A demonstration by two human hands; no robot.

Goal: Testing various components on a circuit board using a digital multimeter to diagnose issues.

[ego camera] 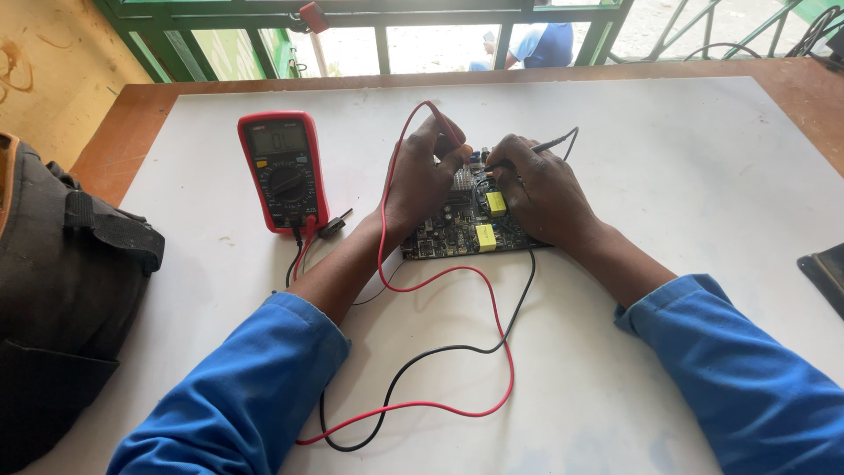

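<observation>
Both my hands work over the circuit board, which lies near the middle of the white table. At the left edge sits a black bag, then the red multimeter. My left hand closes around the red probe; my right hand pinches the black probe, both tips on the board.
</observation>
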